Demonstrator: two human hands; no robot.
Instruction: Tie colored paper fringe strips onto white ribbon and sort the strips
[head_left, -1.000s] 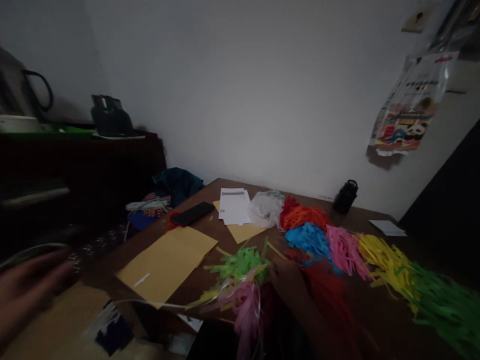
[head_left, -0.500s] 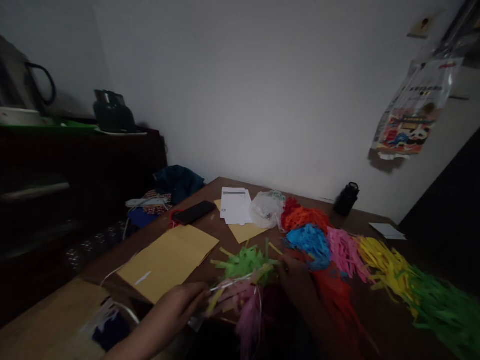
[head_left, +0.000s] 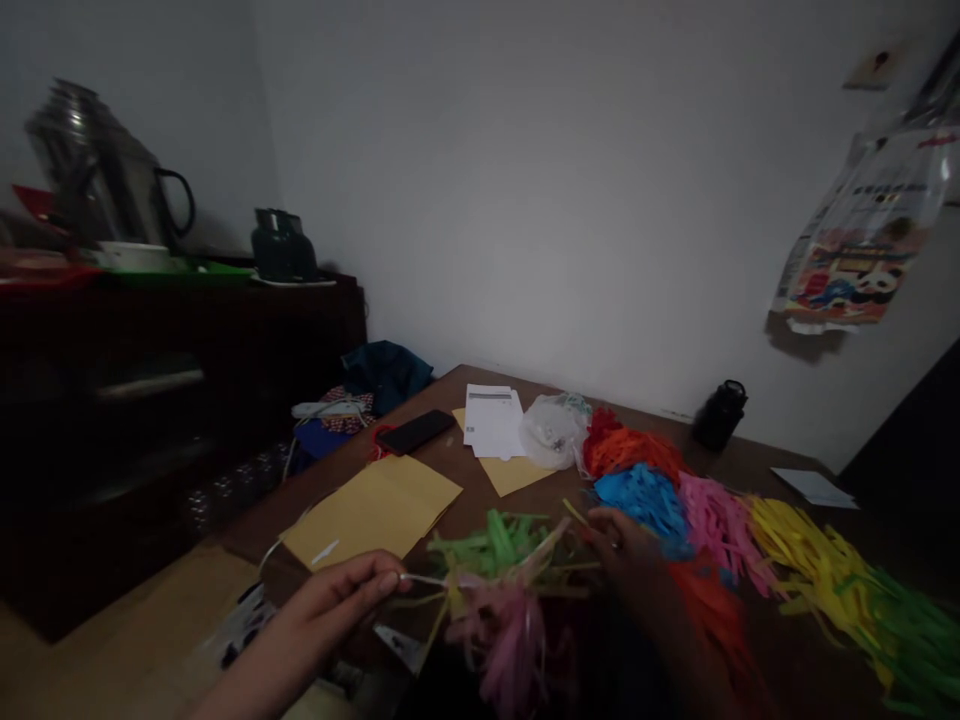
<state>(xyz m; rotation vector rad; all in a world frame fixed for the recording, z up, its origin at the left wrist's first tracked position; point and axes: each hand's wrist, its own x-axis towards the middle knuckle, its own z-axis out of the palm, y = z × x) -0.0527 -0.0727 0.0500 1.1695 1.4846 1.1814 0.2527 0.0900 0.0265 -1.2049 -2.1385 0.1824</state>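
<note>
A thin white string [head_left: 424, 579] is pinched in the left hand [head_left: 341, 598], left of the fringe bundle [head_left: 510, 590]. The bundle, already strung, is gripped by the right hand [head_left: 626, 545]. Right of the bundle, loose coloured fringe piles [head_left: 750, 520] remain, judged still unstrung.

One camera sits on my head, looking forward and down across the table [head_left: 757, 470] toward the far wall [head_left: 525, 180]. My left hand [head_left: 337, 600] and right hand [head_left: 626, 545] sit near, low in view; the dark cabinet [head_left: 187, 380] stands far left.
</note>
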